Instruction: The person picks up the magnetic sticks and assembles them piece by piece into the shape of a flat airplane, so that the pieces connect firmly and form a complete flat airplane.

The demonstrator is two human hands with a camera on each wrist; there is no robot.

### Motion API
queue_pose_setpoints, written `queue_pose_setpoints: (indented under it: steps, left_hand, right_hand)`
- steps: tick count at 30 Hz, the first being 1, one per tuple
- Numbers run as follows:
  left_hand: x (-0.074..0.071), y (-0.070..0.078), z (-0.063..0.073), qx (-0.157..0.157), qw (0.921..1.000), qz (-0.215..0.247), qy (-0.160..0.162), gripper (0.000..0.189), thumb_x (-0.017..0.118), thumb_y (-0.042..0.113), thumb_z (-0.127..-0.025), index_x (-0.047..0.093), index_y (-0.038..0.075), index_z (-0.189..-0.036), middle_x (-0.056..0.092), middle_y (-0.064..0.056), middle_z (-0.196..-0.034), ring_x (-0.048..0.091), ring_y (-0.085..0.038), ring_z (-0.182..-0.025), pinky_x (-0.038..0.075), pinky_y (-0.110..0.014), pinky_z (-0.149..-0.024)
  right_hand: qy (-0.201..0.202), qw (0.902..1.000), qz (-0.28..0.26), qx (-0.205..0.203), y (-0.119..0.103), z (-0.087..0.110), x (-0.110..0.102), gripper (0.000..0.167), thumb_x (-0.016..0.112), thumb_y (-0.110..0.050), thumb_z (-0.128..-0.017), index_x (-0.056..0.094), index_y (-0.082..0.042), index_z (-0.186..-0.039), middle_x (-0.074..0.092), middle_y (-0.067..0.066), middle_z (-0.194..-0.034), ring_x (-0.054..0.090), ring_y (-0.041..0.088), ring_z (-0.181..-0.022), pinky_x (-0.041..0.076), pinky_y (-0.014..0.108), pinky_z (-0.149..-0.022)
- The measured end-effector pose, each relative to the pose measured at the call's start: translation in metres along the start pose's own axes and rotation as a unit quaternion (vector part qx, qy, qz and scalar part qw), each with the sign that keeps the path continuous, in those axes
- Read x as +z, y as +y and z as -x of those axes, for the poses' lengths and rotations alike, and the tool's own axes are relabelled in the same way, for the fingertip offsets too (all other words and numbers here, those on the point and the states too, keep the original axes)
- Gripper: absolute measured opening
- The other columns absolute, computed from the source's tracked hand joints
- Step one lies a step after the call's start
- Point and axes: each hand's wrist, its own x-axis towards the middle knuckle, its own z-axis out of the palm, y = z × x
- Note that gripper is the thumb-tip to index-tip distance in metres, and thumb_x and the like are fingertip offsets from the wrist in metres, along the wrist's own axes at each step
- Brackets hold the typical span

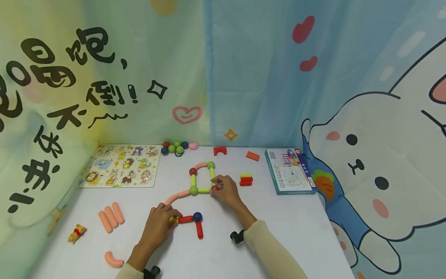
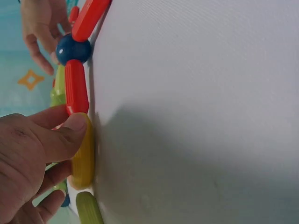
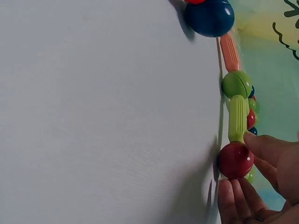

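Currently my left fingers (image 2: 69,135) pinch the yellow rod (image 2: 85,156), near left of the frame (image 1: 193,180); right fingers (image 3: 267,147) pinch the red ball (image 3: 236,161), its near right corner. Probably light, stiff, slick; grip mid-body.

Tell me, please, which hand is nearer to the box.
Right. The right hand is left of the box; the left hand is farther left, lower in view.

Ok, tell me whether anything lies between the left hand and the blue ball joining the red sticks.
Yes: one red stick spans the space between the left hand and the blue ball, from the ball to the yellow piece that hand pinches.
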Motion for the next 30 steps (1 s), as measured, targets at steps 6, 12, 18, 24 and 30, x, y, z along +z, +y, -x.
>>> queue_pose_setpoints:
  steps: [6,12,18,24,30]
  left_hand:
    - [-0.002,-0.003,-0.005,-0.013,0.9993,0.022,-0.026,0.029,0.095,0.007,-0.076,0.083,0.025,-0.096,0.076,0.009,-0.094,0.059,-0.017,-0.096,0.043,-0.038,-0.083]
    - [-0.015,-0.011,-0.027,-0.045,0.9944,0.093,-0.021,0.028,0.089,0.007,-0.084,0.082,0.018,-0.109,0.079,0.003,-0.099,0.062,-0.021,-0.099,0.046,-0.044,-0.088]
    - [-0.032,-0.031,-0.070,-0.057,0.9913,0.116,0.025,0.039,0.085,0.009,-0.090,0.074,0.013,-0.127,0.079,-0.010,-0.107,0.062,-0.034,-0.106,0.045,-0.053,-0.096]
    - [-0.039,-0.049,-0.127,-0.069,0.9906,0.104,0.056,0.042,0.079,0.008,-0.094,0.068,0.007,-0.135,0.075,-0.019,-0.120,0.061,-0.040,-0.112,0.046,-0.057,-0.096]
    - [-0.035,-0.053,-0.177,-0.098,0.9893,0.108,-0.006,0.049,0.069,0.013,-0.102,0.055,0.002,-0.148,0.061,-0.024,-0.144,0.056,-0.045,-0.132,0.044,-0.061,-0.110]
  right_hand:
    - [0.006,0.9999,0.008,-0.011,0.000,0.007,0.002,0.037,0.087,-0.008,-0.087,0.077,-0.016,-0.121,0.067,0.008,-0.118,0.057,0.017,-0.096,0.052,0.032,-0.084]
    - [0.057,0.9981,0.022,-0.011,-0.002,0.019,0.008,0.038,0.088,-0.012,-0.087,0.075,-0.020,-0.122,0.063,0.008,-0.119,0.060,0.019,-0.101,0.056,0.037,-0.092]
    - [0.003,0.9984,-0.015,-0.055,-0.012,0.047,0.008,0.031,0.087,-0.016,-0.090,0.076,-0.016,-0.118,0.067,0.004,-0.106,0.061,0.016,-0.093,0.055,0.027,-0.085]
    - [-0.149,0.9846,-0.049,-0.077,-0.011,0.071,0.012,0.035,0.088,-0.022,-0.089,0.076,-0.017,-0.122,0.072,0.002,-0.101,0.059,0.009,-0.081,0.050,0.020,-0.073]
    - [-0.166,0.9822,-0.062,-0.061,-0.009,0.083,0.020,0.036,0.088,-0.018,-0.088,0.076,-0.018,-0.122,0.071,0.004,-0.098,0.057,0.007,-0.076,0.048,0.018,-0.069]
